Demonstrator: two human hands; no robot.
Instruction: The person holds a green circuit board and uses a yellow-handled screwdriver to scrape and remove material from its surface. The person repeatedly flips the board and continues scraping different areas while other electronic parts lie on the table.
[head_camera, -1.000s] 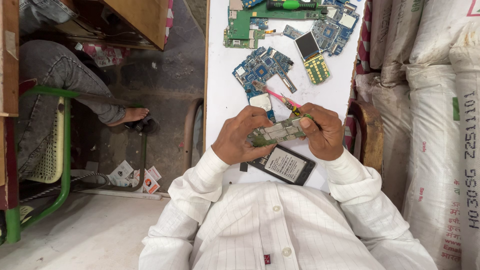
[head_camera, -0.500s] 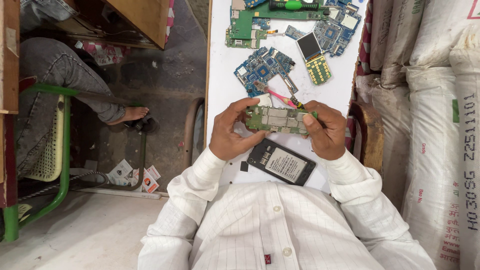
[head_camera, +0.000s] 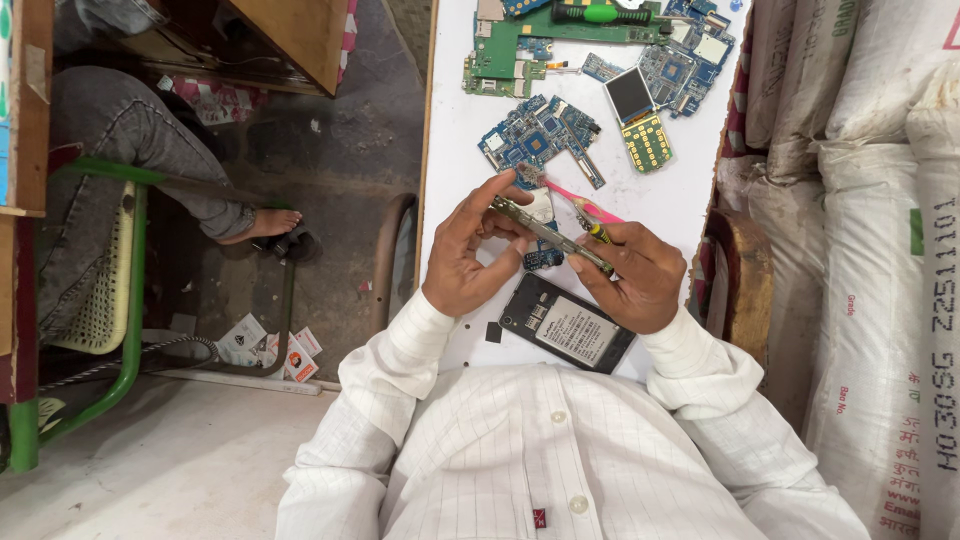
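Note:
Both hands hold a thin phone frame with a circuit board (head_camera: 549, 232) above the white table (head_camera: 455, 150), turned edge-on toward me. My left hand (head_camera: 468, 252) grips its left end with fingers curled over the top. My right hand (head_camera: 632, 275) grips the right end and also holds a small yellow-tipped tool (head_camera: 596, 232). A pink toothbrush (head_camera: 585, 203) lies just behind the hands. A black phone shell (head_camera: 566, 323) rests on the table under my wrists.
Blue circuit boards (head_camera: 538, 135), a green board (head_camera: 510, 45), a keypad with a small screen (head_camera: 640, 120) and a green-handled screwdriver (head_camera: 600, 13) lie farther up the table. White sacks (head_camera: 880, 250) stand at right. A seated person's leg and foot (head_camera: 262, 224) are at left by a green chair (head_camera: 110, 300).
The board in my hands has been tilted from lying flat toward me to edge-on. Both hands shifted slightly with it.

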